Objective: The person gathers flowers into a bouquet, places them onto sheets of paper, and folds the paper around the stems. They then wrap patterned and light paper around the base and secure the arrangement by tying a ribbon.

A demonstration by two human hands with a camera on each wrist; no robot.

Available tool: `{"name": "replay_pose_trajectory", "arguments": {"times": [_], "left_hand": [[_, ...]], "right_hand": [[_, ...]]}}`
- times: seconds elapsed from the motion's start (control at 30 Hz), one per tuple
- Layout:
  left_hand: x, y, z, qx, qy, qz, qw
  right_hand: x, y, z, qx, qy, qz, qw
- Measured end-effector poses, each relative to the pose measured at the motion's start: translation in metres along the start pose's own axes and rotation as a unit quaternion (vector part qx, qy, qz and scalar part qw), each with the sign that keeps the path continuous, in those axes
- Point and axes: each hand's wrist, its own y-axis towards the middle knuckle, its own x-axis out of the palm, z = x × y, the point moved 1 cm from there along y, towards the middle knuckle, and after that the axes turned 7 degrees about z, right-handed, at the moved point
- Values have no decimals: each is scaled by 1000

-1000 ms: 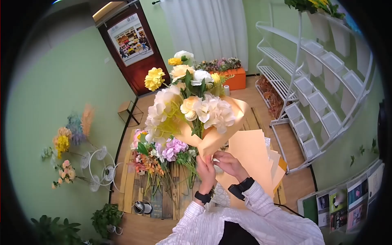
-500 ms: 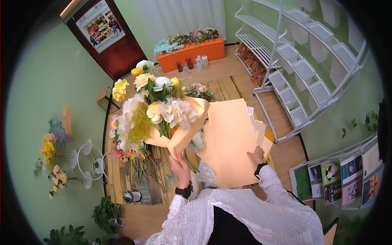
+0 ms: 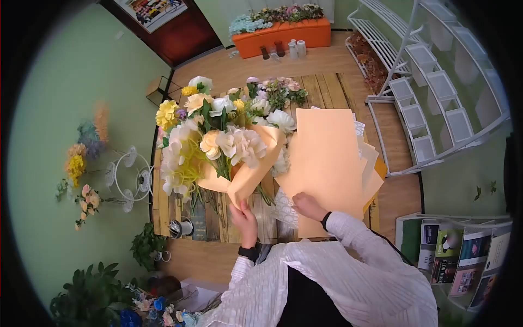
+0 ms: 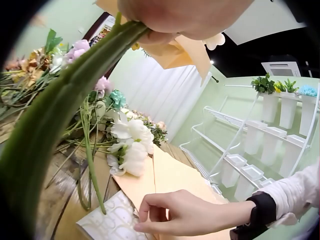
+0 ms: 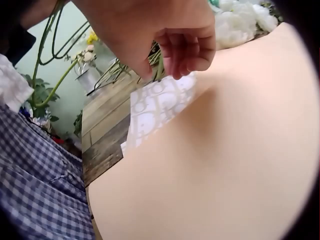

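Observation:
My left hand (image 3: 245, 222) grips the lower end of a bouquet (image 3: 239, 146) of white, cream and yellow flowers, partly wrapped in peach paper (image 3: 248, 180). In the left wrist view thick green stems (image 4: 82, 75) come out beneath that hand (image 4: 185, 15). Over the left edge of the large peach sheets (image 3: 327, 158) is my right hand (image 3: 309, 206). Its fingers bend loosely, with a gap to the thumb and nothing visible between them, in the right wrist view (image 5: 160, 30). White patterned paper (image 5: 155, 110) lies below it; whether the fingertips touch any paper, I cannot tell.
Loose flowers (image 3: 280, 121) lie behind the bouquet on the wooden table (image 3: 261, 222). A wire spool (image 3: 182, 228) stands at its front left. Beyond the table are an orange bench (image 3: 310, 35) and, at right, a white rack (image 3: 381, 103). A magazine stand (image 3: 457, 248) is at the lower right.
My right hand left the bouquet's base, went to the right side of the peach sheets, then came back to their left edge. The bouquet moved left and lower in my left hand. The view tilted down.

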Motion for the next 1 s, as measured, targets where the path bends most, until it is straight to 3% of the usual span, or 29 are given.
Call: {"name": "replay_pose_trajectory", "arguments": {"times": [0.03, 0.07, 0.1, 0.17, 0.3, 0.33, 0.47, 0.57, 0.63, 0.67, 0.73, 0.77, 0.83, 1.0], "left_hand": [[-5, -1, -8, -27, -11, 10, 1000], [-13, -1, -10, -3, 34, 13, 999], [-17, 0, -11, -3, 39, 17, 999], [-26, 0, -12, -42, 4, 33, 999], [-41, 2, -16, -48, 39, 50, 997], [-43, 3, -20, -51, 41, 53, 996], [-47, 5, -28, -38, 47, 64, 996], [-47, 8, -30, -41, 38, 67, 996], [-46, 9, -30, -54, 30, 62, 996], [-46, 9, -30, -63, 23, 56, 996], [-45, 11, -27, -53, 31, 54, 997], [-45, 11, -26, -40, 39, 53, 997], [-42, 11, -29, -50, 21, 47, 997], [-40, 12, -26, -79, -7, 22, 997]], "right_hand": [[13, 5, -16, -44, -24, -28, 998], [23, 7, -25, -88, -50, -55, 993], [35, 8, -26, -92, -45, -56, 993], [58, 12, -28, -31, -197, -85, 976], [57, 21, -19, -84, -235, -31, 968], [56, 28, -14, -29, -205, -75, 976], [29, 51, 0, -3, -188, -63, 980], [28, 60, 8, 65, -219, -100, 968], [29, 62, 14, 118, -103, -102, 982], [33, 63, 21, 118, -105, -103, 982], [45, 62, 40, 106, 57, -37, 992], [39, 65, 39, 108, 56, -37, 992], [21, 71, 35, 192, 142, -62, 969], [13, 71, 38, 220, 241, -50, 944]]}}
